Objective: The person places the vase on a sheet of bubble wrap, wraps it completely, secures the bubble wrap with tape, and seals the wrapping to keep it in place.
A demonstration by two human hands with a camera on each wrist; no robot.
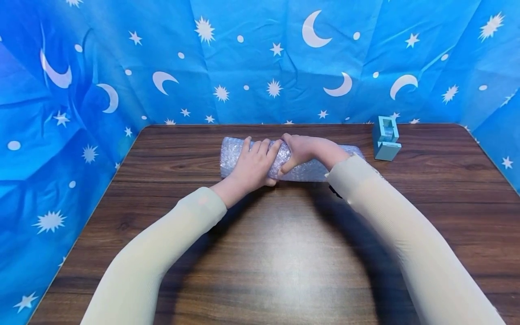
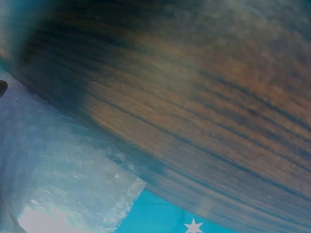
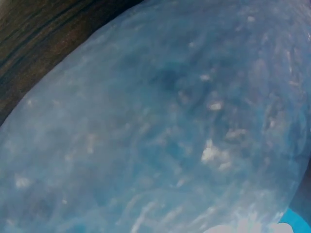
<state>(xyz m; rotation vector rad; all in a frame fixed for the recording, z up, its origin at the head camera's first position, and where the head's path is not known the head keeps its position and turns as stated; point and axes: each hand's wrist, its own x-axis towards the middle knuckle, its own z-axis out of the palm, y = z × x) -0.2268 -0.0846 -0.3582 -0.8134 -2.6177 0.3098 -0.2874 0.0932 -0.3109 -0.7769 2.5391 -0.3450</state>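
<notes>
A roll of clear bubble wrap (image 1: 231, 155) lies sideways near the back of the table. My left hand (image 1: 253, 164) grips its middle from above, fingers spread over the top and thumb low on the near side. Close beside it, my right hand (image 1: 302, 149) holds the roll with its thumb on the near face; its other fingers are mostly hidden. In the left wrist view, the bubble wrap (image 2: 63, 160) fills the lower left and shows a cut corner. Bubble wrap (image 3: 165, 116) takes up nearly all of the right wrist view.
On the back right of the wooden table (image 1: 170, 158) stands a light teal tape dispenser (image 1: 386, 137), just past the roll's right end. A blue curtain (image 1: 252, 58) with white stars and moons hangs behind the table and along its sides.
</notes>
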